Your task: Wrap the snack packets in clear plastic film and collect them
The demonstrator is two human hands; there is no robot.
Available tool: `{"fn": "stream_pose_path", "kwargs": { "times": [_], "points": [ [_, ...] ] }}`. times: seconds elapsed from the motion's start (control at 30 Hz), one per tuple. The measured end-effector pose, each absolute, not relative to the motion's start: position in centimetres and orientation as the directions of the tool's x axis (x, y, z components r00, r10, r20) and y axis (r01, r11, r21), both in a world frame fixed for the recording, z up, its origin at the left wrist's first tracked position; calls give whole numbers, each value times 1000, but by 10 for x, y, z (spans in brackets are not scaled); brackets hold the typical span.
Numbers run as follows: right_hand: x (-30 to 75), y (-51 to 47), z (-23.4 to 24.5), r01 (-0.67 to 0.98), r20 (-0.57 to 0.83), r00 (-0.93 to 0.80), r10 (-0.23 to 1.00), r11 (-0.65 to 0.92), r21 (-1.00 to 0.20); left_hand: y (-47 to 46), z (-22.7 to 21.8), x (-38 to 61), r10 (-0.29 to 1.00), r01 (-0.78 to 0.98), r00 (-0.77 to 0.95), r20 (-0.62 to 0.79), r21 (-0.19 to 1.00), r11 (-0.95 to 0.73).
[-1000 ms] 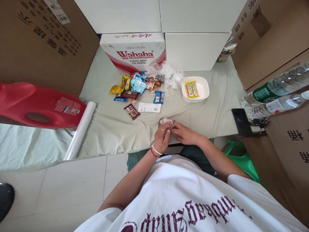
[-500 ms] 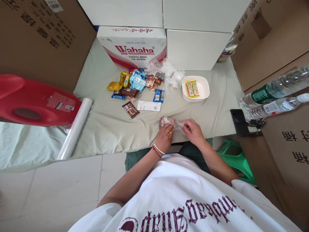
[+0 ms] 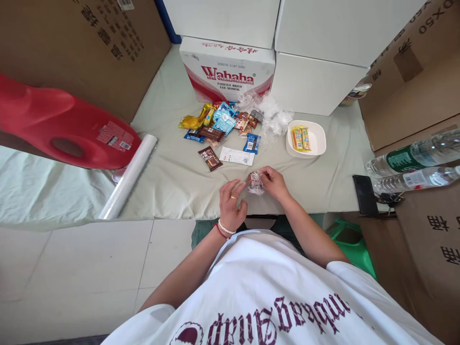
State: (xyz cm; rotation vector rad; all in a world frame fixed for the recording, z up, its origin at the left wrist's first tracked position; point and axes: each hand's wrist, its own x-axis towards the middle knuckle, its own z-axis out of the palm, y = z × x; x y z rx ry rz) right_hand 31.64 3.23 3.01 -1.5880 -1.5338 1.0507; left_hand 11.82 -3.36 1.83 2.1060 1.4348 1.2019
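Observation:
A small reddish-brown snack packet [image 3: 255, 184] with clear plastic film about it lies near the table's front edge. My right hand [image 3: 275, 183] pinches the upper right side of this packet between thumb and fingers. Just to its left is my left hand [image 3: 232, 202], fingers spread and apart from the packet, holding nothing. Beyond the hands lie a dark brown wafer packet [image 3: 210, 158], a white sachet [image 3: 237, 156] and a blue packet [image 3: 252, 143]. To the right stands a white bowl [image 3: 319, 139] with yellow-wrapped snack sticks [image 3: 300, 138] in it.
A heap of assorted snacks [image 3: 212, 133] and crumpled clear film [image 3: 275, 117] lie before the Wahaha box [image 3: 230, 72]. On the left are a plastic-film roll [image 3: 129, 177] and a red jug [image 3: 68, 127]. A phone [image 3: 365, 195] and plastic bottles [image 3: 413, 158] are at the right.
My left hand has let go of the snack packet and moved left, its fingers opening. My right hand has gone from the loose film to the packet itself. The head view has shifted.

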Motion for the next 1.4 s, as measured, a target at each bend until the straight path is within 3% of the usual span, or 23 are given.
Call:
{"fn": "stream_pose_path", "kwargs": {
  "times": [0.1,0.33,0.47,0.57,0.67,0.77,0.83,0.93,1.07,1.2,1.4],
  "points": [
    [317,29,29,412,-130,-6,992,-116,-904,-26,9,120,922,714,67,382,627,-312],
    [319,25,32,324,-179,13,984,-174,-930,-15,-4,157,888,702,241,392,561,-438],
    [327,11,45,261,-175,76,982,-189,-947,-18,-1,168,913,760,220,344,527,-381],
    [330,1,56,393,-42,121,992,-86,-915,-16,7,173,935,807,212,284,489,-332],
    [321,3,61,576,66,10,998,48,-816,-10,14,176,925,807,296,236,457,-375],
    [306,14,59,695,53,-114,992,118,-709,-3,15,174,899,751,372,229,495,-437],
    [298,19,55,755,19,-143,990,122,-644,-1,13,165,887,664,383,259,591,-459],
    [292,16,50,834,24,-163,986,151,-531,-4,9,140,899,531,300,318,727,-434],
    [294,1,39,879,134,-215,967,251,-406,-14,6,99,926,574,128,355,735,-361],
    [304,-3,29,904,144,-160,976,204,-377,-22,-2,70,923,660,95,374,670,-339],
    [326,-2,33,872,250,-117,961,220,-438,-33,-16,60,903,731,104,417,584,-354]
  ]
}}
